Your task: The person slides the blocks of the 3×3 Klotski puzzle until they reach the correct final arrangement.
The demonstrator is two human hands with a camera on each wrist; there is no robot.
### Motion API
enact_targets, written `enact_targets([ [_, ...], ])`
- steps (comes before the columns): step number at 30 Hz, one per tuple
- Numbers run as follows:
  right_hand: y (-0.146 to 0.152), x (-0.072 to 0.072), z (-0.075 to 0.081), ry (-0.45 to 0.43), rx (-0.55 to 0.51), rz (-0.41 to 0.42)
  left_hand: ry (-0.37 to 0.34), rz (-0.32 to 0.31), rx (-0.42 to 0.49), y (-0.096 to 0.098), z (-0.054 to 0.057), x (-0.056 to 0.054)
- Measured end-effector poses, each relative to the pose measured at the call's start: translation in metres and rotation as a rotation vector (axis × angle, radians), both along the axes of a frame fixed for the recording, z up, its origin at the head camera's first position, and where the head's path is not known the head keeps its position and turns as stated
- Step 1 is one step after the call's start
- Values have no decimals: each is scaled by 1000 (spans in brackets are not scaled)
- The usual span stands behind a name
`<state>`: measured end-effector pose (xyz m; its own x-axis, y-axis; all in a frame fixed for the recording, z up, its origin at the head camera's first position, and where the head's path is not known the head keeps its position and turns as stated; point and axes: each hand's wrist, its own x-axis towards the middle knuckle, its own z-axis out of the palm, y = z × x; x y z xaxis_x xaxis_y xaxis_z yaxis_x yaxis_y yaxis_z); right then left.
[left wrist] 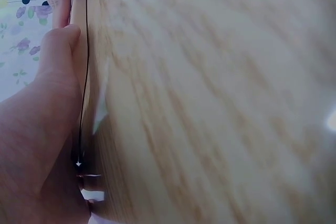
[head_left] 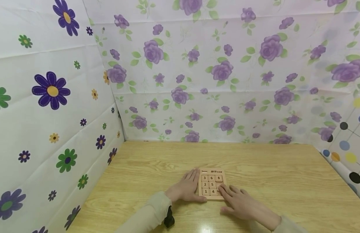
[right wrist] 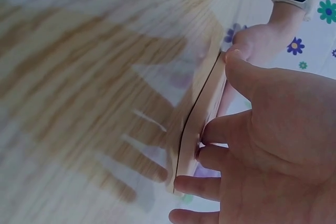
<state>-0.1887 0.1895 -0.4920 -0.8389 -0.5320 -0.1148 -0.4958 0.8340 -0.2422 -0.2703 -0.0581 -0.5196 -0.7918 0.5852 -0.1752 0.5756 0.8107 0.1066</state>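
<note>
A wooden number slide puzzle [head_left: 209,197] lies flat on the table. Its tiles read 3, 6, 8 in the top row, then 2, 5, then 1, 4; fingers cover much of the lower right part. My left hand [head_left: 185,188] rests along the puzzle's left side, fingers straight, with the thumb reaching along the near edge. In the left wrist view that thumb [left wrist: 64,38] touches the board's edge. From the right, my right hand [head_left: 241,202] lays its nearly straight fingertips on the right column, thumb held apart from the board.
A wood-grain table [head_left: 156,155] spreads around the puzzle. Flower-print cloth [head_left: 197,108] hangs behind it, with another patterned cloth [head_left: 89,129] on the left and a dotted one [head_left: 344,155] on the right. A black strap piece [head_left: 169,220] hangs at the left wrist.
</note>
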Motion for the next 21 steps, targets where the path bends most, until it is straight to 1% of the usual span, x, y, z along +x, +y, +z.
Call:
enact_targets([
  [3,-1,-1,1,1,8,-9,-7,0,1,0,3,1],
  [6,-3,-2,2,-4,14,-18,-2,-3,2,0,3,2],
  [10,-3,-3,2,-10,15,-20,7,-6,-1,0,1,1],
  [16,-3,-5,0,-9,13,-28,-1,-6,-4,0,-2,-1],
  [21,-3,-7,-1,-4,11,-29,1,-3,-5,0,-2,-2],
])
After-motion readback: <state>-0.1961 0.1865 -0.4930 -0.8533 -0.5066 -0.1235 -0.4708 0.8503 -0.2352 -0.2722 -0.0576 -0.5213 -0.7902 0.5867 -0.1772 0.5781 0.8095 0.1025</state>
